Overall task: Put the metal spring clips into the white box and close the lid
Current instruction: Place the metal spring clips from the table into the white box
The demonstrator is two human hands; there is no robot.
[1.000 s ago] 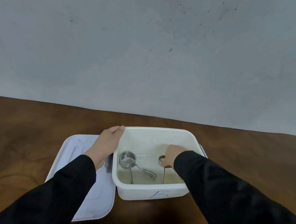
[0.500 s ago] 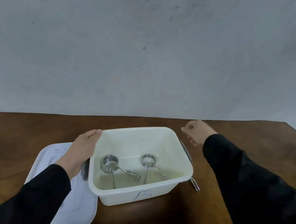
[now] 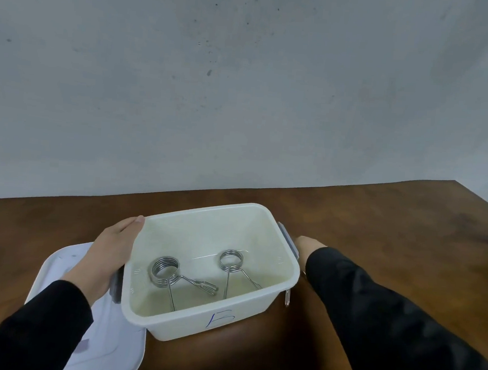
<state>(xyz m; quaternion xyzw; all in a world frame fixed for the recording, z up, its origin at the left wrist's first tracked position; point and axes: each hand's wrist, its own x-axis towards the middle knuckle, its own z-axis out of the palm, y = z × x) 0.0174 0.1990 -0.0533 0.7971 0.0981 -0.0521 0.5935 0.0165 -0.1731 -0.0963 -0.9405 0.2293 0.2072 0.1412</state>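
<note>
The white box (image 3: 283, 286) stands open on the brown table, marked with a blue letter on its front wall. Two metal spring clips lie inside: a thick coiled clip (image 3: 165, 269) at the left and a thinner clip (image 3: 231, 260) at the right. My left hand (image 3: 108, 250) lies along the box's left wall, holding it. My right hand (image 3: 305, 245) is down beside the right wall, its fingers hidden by the box and the sleeve. The handle tip of a third clip (image 3: 287, 299) pokes out on the table just below that hand. The white lid (image 3: 110, 346) lies flat left of the box, under my left forearm.
A grey wall runs close behind the table. Grey latches sit on both short sides of the box. The table's right edge (image 3: 484, 198) angles away at the far right. Bare brown tabletop spreads to the right of my right arm.
My right hand came out of the box, leaving the second clip inside, swung over the right rim and dropped beside the right wall. My left hand stayed on the box.
</note>
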